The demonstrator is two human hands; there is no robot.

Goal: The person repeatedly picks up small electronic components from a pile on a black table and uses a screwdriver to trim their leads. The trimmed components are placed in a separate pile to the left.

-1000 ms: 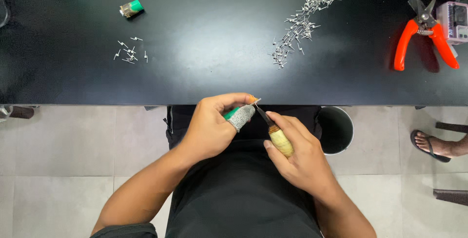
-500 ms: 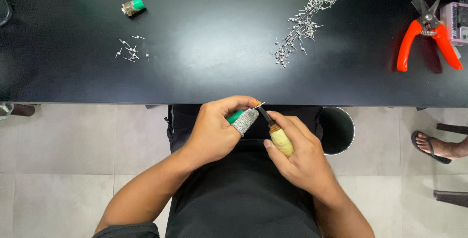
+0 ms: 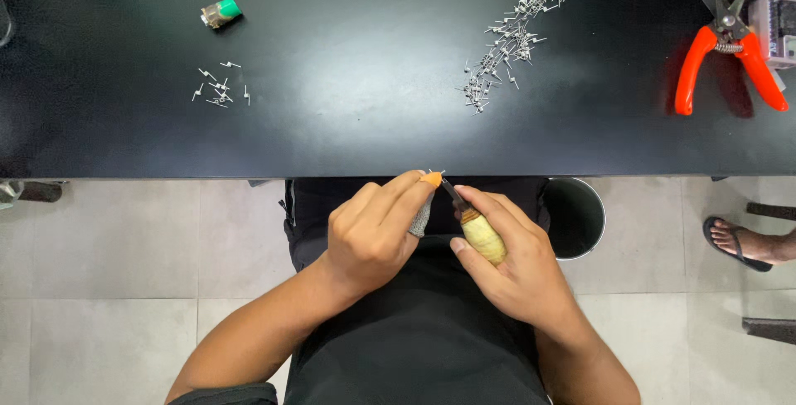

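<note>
A black table (image 3: 348, 65) spans the top, with orange cutters (image 3: 730, 61) and a heap of small metal pins (image 3: 531, 15) on it. Below its edge, over the lap, the left hand (image 3: 373, 235) pinches a tiny pin (image 3: 432, 174) at the fingertips, while the right hand (image 3: 518, 268) grips a wooden-handled tool (image 3: 477, 231), its tip touching that pin.

Part: small grey cylindrical piece with orange tip (image 3: 423, 210), tilted, above the lap.
Tool: yellow wooden-handled pointed tool (image 3: 479, 235), tip at the orange end.
</note>
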